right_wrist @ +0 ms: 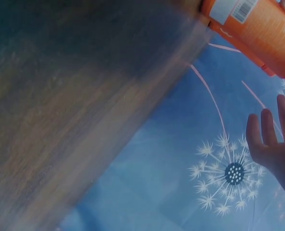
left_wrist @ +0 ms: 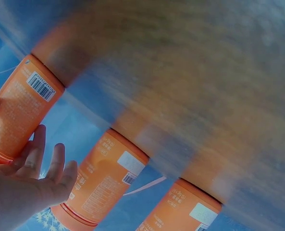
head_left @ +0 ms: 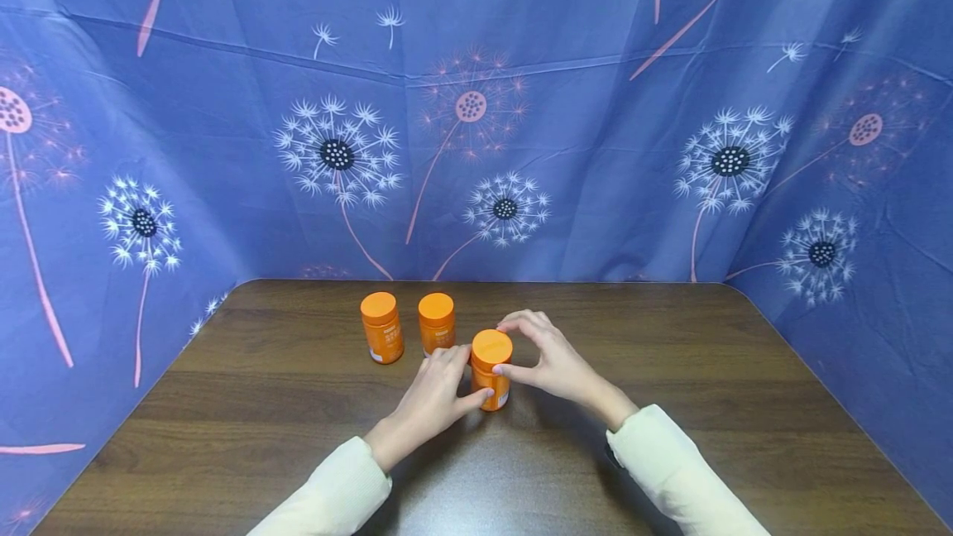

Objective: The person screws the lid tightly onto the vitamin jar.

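Note:
An orange pill bottle (head_left: 500,385) with a screw lid (head_left: 492,347) stands upright on the table, between both hands. My left hand (head_left: 438,394) holds its body from the left, thumb in front and fingers on the far side. From the right, my right hand (head_left: 557,362) pinches the lid between thumb and forefinger. The left wrist view shows the held bottle (left_wrist: 22,108) with its barcode and the left fingers against it. Only part of the right hand (right_wrist: 277,149) appears in the right wrist view, the other fingers spread below the bottle (right_wrist: 260,33).
Two more orange bottles stand behind and to the left: one (head_left: 437,323) just beyond my left hand, another (head_left: 381,333) farther left. The brown wooden table (head_left: 670,337) ends at a blue dandelion-print cloth (head_left: 596,147) hanging behind and at both sides.

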A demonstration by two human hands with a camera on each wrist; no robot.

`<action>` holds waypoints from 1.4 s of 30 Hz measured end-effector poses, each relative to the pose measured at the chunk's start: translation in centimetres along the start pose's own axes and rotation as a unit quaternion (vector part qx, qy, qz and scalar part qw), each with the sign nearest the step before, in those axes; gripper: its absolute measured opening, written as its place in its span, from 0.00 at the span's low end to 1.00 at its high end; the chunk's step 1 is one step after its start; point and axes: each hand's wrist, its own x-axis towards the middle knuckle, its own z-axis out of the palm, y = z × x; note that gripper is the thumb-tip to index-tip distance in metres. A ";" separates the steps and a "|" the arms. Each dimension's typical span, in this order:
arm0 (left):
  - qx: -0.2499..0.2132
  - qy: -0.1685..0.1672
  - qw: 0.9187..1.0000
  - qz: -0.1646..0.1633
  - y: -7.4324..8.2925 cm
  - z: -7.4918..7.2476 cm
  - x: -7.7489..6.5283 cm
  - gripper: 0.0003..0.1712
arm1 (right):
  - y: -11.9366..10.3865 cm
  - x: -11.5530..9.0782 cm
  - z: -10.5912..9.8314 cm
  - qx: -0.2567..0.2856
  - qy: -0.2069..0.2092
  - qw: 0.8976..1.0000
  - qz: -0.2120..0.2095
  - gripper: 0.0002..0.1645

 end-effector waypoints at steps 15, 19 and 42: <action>0.004 0.005 1.000 0.003 0.0 0.1 -0.1 0.30 | -0.2 -0.1 0.6 -0.016 0.012 1.000 0.019 0.31; 0.002 0.000 1.000 0.001 -0.1 0.1 -0.1 0.30 | 0.0 -0.1 0.2 -0.007 -0.014 1.000 0.011 0.34; -0.001 -0.004 1.000 0.003 -0.1 0.1 0.0 0.29 | 0.0 0.4 -0.2 -0.013 -0.015 0.999 -0.042 0.29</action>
